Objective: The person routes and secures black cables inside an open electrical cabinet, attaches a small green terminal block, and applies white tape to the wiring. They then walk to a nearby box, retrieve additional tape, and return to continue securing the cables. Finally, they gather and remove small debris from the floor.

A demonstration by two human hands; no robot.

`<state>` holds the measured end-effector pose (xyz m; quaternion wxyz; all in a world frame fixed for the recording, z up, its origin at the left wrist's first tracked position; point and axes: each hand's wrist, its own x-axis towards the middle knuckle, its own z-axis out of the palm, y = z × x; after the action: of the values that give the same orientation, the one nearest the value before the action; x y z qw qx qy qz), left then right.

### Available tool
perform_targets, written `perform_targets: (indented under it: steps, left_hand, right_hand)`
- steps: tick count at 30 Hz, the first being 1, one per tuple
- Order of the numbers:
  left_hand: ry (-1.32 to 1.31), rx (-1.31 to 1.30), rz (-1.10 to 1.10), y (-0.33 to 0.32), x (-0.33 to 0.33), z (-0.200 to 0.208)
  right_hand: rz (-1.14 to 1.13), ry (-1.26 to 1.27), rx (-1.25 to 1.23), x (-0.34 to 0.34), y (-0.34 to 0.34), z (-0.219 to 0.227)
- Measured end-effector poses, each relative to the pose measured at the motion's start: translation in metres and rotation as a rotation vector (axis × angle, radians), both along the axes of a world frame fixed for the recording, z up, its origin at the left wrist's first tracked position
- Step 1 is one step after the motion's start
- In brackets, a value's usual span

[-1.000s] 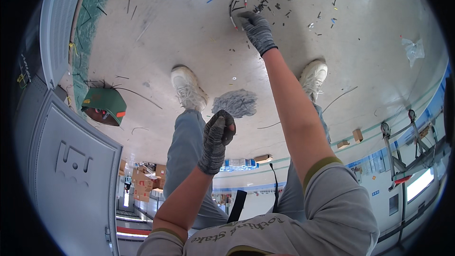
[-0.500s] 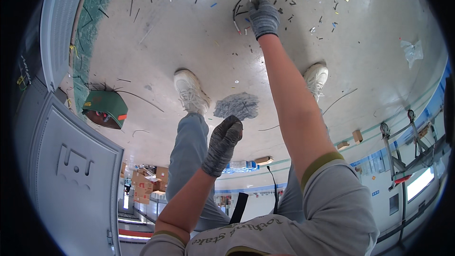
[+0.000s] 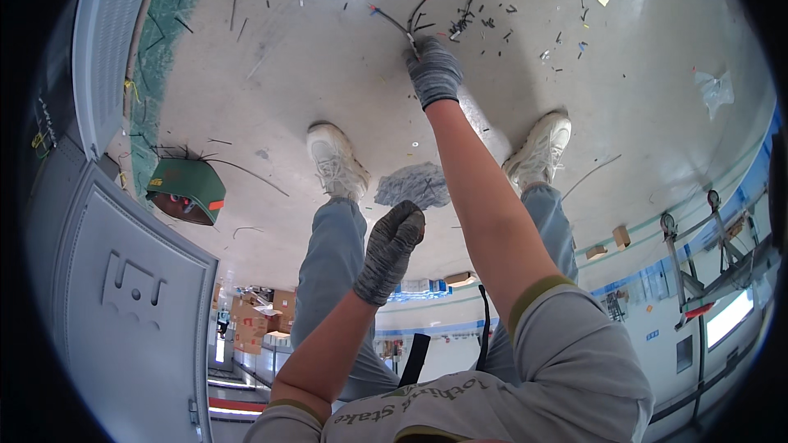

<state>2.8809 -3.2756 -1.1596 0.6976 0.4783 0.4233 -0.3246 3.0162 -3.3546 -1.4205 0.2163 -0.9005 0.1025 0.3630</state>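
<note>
My right hand (image 3: 435,70), in a grey knit glove, reaches down over the floor and is closed on a black cable (image 3: 408,33). The cable splits into thin branches with small red and blue tips, pointing away from me. Just beyond it lie scattered short black cable offcuts (image 3: 489,23). My left hand (image 3: 390,253), gloved the same way, is a fist near my left knee. Whatever it may hold is hidden inside the fingers. A crumpled grey bundle (image 3: 413,184) lies on the floor just past this fist, between my shoes.
On the left stand a green box-like container (image 3: 185,189) and an open grey metal cabinet door (image 3: 131,295). A clear plastic bag (image 3: 715,92) lies at the right, near a wheeled metal frame (image 3: 698,267). Cardboard boxes (image 3: 250,320) are stacked in the background.
My right hand has drawn back toward me and a little left, bringing the cable away from the offcuts. My left fist has hardly moved.
</note>
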Motion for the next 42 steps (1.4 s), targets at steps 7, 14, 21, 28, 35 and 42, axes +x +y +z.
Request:
perform_targets:
  steps: [7,14,21,28,35,42]
  left_hand:
    - [-0.064,0.037,-0.099,0.002,-0.009,-0.004]
    - [0.137,-0.146,0.145,-0.001,0.009,0.003]
    - [0.109,-0.166,0.25,-0.014,0.023,0.001]
    - [0.271,-0.183,0.459,-0.023,0.004,-0.002]
    - [0.313,-0.132,0.45,-0.046,-0.008,0.118]
    - [0.15,-0.16,0.423,-0.013,0.001,0.214]
  right_hand:
    - [-0.204,-0.051,-0.021,0.004,-0.035,-0.018]
    - [-0.466,-0.126,-0.004,0.021,-0.097,0.012]
    - [-0.493,0.064,0.593,-0.071,-0.071,0.096]
    - [-0.226,0.186,0.71,-0.066,-0.064,0.275]
    - [0.254,0.204,0.409,-0.063,-0.072,0.406]
    - [0.339,0.172,0.433,-0.046,-0.058,0.495]
